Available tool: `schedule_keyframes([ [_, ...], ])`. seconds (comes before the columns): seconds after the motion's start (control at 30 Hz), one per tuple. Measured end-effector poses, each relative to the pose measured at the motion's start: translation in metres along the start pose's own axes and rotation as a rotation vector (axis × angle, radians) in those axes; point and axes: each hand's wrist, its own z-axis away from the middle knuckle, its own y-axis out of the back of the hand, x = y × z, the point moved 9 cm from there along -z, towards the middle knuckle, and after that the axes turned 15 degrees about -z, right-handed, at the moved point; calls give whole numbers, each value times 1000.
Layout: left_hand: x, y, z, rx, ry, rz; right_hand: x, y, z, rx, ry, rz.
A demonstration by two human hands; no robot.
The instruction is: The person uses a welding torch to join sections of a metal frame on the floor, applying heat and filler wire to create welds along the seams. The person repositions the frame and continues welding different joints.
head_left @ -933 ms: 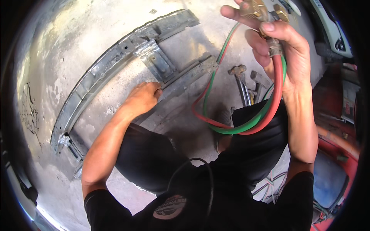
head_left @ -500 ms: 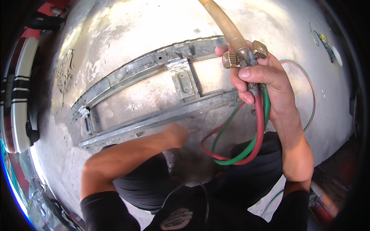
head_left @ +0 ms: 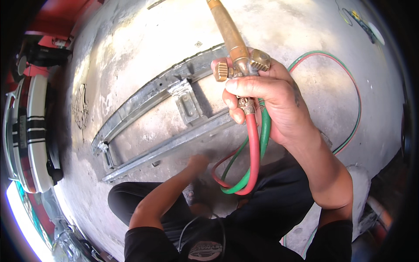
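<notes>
My right hand (head_left: pixel 279 91) grips a brass gas torch (head_left: pixel 229 32) around its valve end, thumb across the body between two ridged knobs. The torch tube points up and away, its tip cut off by the picture's top edge. From its base hang a red hose (head_left: pixel 253 148) and a green hose (head_left: pixel 265 126), looping down over my lap. My left hand (head_left: pixel 198 163) is low near my knees, blurred, its fingers too smeared to read. Beyond both hands a long grey metal frame (head_left: pixel 161 89), with a curved beam, a straight rail and a joining bracket, lies on the floor.
The hose pair curves over the concrete floor (head_left: pixel 118 74) to the right. At the far left is a white vehicle part with black stripes (head_left: pixel 37 144). A thin yellow-and-dark tool or cable (head_left: pixel 358 19) lies at the far right, near a pale disc (head_left: pixel 376 34).
The torch and my right hand have shifted left in view, the torch now in front of the frame's right part. The view has turned somewhat; my left hand sits slightly lower, still blurred.
</notes>
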Motion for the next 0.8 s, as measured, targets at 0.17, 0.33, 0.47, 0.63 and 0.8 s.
schedule_keyframes([
  [0.17,-2,91,79,64,-142,191,-1,9,4,14,-92,63],
  [0.33,-55,140,141,24,-192,759,-24,22,-4,24,53,232],
  [0.47,-90,159,164,-1,25,1338,-26,81,-3,38,121,411],
  [0.63,-152,169,174,324,115,1558,78,151,48,160,69,116],
  [0.8,-166,184,166,400,173,1815,166,162,92,224,-44,-42],
])
